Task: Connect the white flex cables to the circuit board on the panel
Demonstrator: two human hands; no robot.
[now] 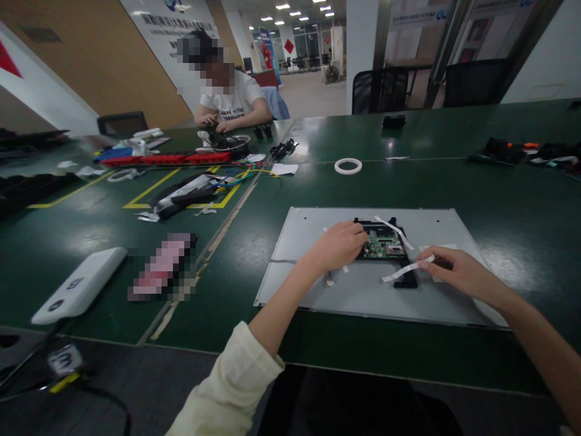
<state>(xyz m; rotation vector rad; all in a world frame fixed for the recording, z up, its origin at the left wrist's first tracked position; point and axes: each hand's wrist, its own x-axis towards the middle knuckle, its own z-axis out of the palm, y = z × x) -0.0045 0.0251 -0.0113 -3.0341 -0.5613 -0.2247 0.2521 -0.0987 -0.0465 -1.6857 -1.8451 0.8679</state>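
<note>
A flat grey panel (308, 233) lies on the green table in front of me. On it sits a black bracket (405, 277) with a green circuit board (384, 244) inside. My left hand (342, 243) is at the board's left edge, its fingers bent together; what they grip, if anything, is hidden. My right hand (458, 272) pinches one end of a white strip (403, 269), whose other end reaches left across the bracket's lower part. A second white strip (396, 234) lies over the bracket's upper right. Below my left hand, a short cable (329, 278) rests on the panel.
Beyond the panel lies a white ring (348, 166). At left are a white power bank (79, 284), a blurred pink phone-shaped object (163, 266) and a black bundle (186, 195). Red strips (166, 158) and wires lie farther back, near a seated person (231, 100) handling something dark.
</note>
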